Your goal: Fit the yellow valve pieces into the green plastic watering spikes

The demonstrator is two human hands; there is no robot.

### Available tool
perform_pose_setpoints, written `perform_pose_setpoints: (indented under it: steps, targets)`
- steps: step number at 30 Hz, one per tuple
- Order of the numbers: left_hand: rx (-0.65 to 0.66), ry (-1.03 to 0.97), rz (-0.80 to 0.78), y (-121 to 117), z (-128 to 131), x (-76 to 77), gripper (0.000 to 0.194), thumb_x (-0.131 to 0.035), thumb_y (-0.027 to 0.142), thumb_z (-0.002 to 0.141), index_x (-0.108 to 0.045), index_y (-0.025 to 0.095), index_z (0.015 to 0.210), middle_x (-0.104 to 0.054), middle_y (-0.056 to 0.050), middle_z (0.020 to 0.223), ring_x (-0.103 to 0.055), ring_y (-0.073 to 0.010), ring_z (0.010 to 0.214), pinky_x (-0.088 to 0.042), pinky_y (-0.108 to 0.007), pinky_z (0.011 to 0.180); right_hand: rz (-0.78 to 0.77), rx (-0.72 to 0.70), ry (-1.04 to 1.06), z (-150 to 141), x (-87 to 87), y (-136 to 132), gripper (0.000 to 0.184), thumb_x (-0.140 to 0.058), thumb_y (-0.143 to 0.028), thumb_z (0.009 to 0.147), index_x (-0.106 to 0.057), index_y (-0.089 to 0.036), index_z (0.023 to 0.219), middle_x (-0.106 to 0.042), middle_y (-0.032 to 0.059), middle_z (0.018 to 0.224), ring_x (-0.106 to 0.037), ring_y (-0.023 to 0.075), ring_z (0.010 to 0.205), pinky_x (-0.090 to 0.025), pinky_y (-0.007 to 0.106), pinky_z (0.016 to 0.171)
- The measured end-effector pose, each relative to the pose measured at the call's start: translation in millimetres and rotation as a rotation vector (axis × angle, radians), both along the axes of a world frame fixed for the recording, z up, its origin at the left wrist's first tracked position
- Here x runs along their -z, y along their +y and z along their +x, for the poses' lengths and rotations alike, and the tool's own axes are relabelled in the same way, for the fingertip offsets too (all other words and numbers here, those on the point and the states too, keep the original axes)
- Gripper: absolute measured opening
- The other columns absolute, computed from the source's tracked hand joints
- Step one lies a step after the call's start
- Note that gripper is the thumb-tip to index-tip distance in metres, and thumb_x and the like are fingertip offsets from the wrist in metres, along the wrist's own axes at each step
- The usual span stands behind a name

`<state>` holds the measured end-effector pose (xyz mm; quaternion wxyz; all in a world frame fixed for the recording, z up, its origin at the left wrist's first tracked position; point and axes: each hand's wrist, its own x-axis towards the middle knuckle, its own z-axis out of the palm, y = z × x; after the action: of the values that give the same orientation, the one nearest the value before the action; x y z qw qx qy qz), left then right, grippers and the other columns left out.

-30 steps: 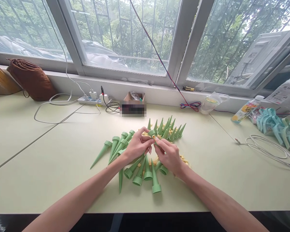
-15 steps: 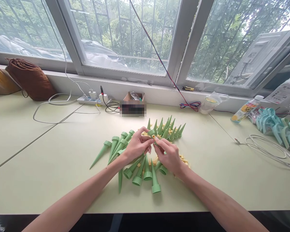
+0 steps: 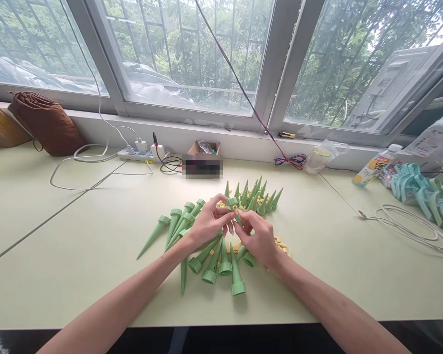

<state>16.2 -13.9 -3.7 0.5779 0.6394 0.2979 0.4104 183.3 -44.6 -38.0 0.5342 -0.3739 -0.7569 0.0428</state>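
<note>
My left hand (image 3: 210, 223) is closed on a green plastic watering spike (image 3: 232, 202), gripping it near its ribbed cap end. A small yellow tube-like piece (image 3: 235, 210) sticks out from the spike's side, by my left thumb. My right hand (image 3: 257, 237) is closed around the tapered part of the same spike; its fingertips are partly hidden. Below and left of my hands lie loose green spikes (image 3: 237, 275), several with caps facing the table's front edge. Small yellow pieces (image 3: 280, 244) lie beside my right wrist.
Behind my hands, several green spikes (image 3: 260, 196) stand point-up among yellow pieces. A power strip (image 3: 127, 154), a small cardboard box (image 3: 195, 149) and a bundled cable (image 3: 291, 161) line the back. On the right are a bottle (image 3: 374, 169), teal plastic items (image 3: 409, 184) and a white cable (image 3: 402, 221).
My right fingers have shifted slightly off the yellow piece, down along the spike's taper, leaving more of the piece and the spike exposed. My left hand has hardly moved.
</note>
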Motion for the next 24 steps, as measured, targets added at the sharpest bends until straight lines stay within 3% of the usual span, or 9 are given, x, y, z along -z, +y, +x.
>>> perform_pose_setpoints:
  steps: [11,24]
  targets:
    - [-0.023,-0.027,-0.021,-3.1,1.8,-2.5,0.036,-0.069,0.035,0.086,-0.037,0.023,0.098,-0.062,0.006,0.059,-0.053,-0.0093,0.044,-0.042,-0.018,0.040,0.083,0.029,-0.073,-1.9,-3.0,-0.6,0.016,-0.052,-0.012,0.094,-0.056,-0.021,0.082,-0.050,-0.0025,0.066,-0.039,0.0083,0.049,-0.039,0.022,0.047]
    - [-0.046,-0.039,-0.023,-5.6,3.6,-4.7,0.035,-0.069,0.035,0.086,-0.038,0.023,0.095,-0.063,0.007,0.059,-0.051,-0.0084,0.040,-0.039,-0.017,0.037,0.111,0.012,-0.060,-2.5,-2.1,0.2,0.018,-0.051,-0.011,0.095,-0.058,-0.020,0.081,-0.049,-0.0026,0.065,-0.037,0.0082,0.051,-0.037,0.021,0.048]
